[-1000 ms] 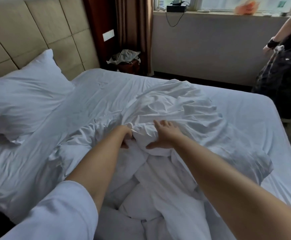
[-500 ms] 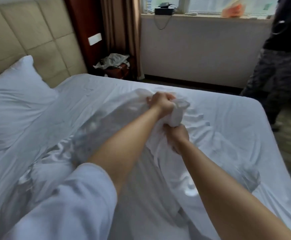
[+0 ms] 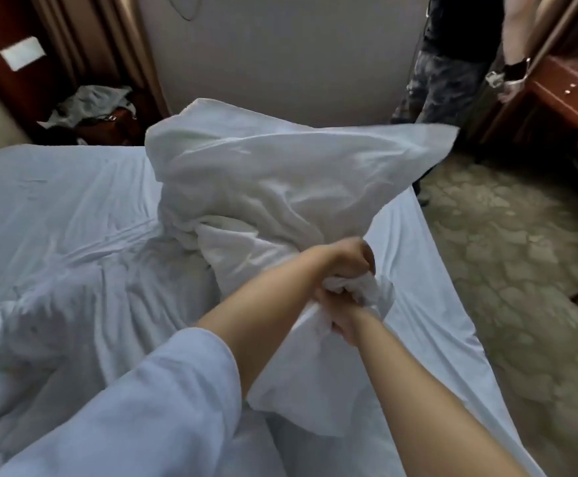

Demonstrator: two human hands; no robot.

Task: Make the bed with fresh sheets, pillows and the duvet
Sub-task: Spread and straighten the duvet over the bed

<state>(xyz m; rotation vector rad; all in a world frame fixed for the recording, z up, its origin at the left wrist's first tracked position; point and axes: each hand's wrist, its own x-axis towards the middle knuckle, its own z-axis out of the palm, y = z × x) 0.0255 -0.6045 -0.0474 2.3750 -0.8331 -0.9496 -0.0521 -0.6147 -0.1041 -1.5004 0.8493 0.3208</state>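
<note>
A white duvet cover (image 3: 280, 173) billows up over the middle of the bed, its far corner flying out to the right. One bunched end of it is gathered between my hands. My left hand (image 3: 344, 259) grips the bunch from above, and my right hand (image 3: 337, 313) grips it just below, the two fists touching. The rest of the cover lies crumpled on the bed at lower left. A fitted white sheet (image 3: 57, 201) covers the mattress. No pillow is in view.
Another person (image 3: 452, 63) stands beyond the bed's far right corner, beside a wooden desk (image 3: 562, 94). Crumpled linen (image 3: 91, 105) lies on a bedside stand at the back left. Patterned carpet (image 3: 504, 253) runs along the bed's right side.
My hands went from spreading on the cover to gripping a bunch of it, then swung it right and flicked it up. The view turned right; the pillow left the frame.
</note>
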